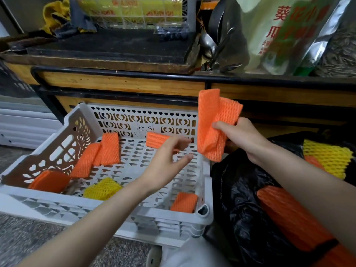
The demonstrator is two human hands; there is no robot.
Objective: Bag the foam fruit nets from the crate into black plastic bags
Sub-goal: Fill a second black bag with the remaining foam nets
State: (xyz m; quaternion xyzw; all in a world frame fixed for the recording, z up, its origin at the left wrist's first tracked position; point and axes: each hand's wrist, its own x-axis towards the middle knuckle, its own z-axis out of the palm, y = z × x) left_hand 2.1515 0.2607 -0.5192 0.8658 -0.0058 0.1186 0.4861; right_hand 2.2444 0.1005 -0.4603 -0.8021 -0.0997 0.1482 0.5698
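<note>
While the right hand pinches a folded orange foam net above the right rim of the crate, the left hand hovers over it, fingers loosely spread, holding nothing. More nets lie inside the crate; the black bag sits just right of it.

One crate holds five orange nets: two overlapping by its left wall, one at the far wall and one in each near corner. A single yellow net lies at its near edge. The right hand grips what looks like a pair of nets, and one black bag holds a second yellow net and an orange bundle packed too tightly to count.
</note>
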